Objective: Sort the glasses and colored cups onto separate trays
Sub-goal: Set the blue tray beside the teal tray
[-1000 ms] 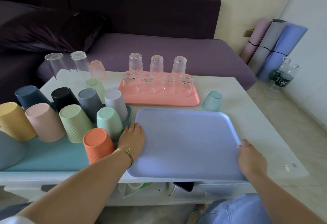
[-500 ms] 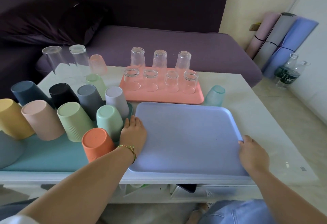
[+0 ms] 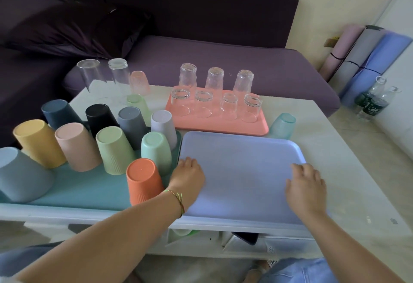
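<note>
An empty lilac tray [image 3: 243,159] lies at the table's front middle. My left hand [image 3: 187,176] rests on its left edge, fingers relaxed. My right hand [image 3: 306,185] hovers over or touches its right part, fingers loosely spread and holding nothing. Behind it, a pink tray [image 3: 257,129] carries several upturned clear glasses [image 3: 202,104]. At the left, a teal tray [image 3: 85,193] holds several upturned colored cups, with an orange cup [image 3: 143,180] beside my left wrist. Two tall glasses [image 3: 118,73], a pink tinted cup [image 3: 139,82], a green tinted cup [image 3: 137,104] and a teal tinted cup [image 3: 282,125] stand loose on the table.
The white table [image 3: 348,166] has a shelf underneath holding small items. A dark purple sofa [image 3: 201,59] runs behind it. Rolled mats [image 3: 366,59] and bottles [image 3: 371,101] stand on the floor at the right.
My right hand has left the lilac tray's right edge and moved inward over the tray. My left hand stays at the left edge.
</note>
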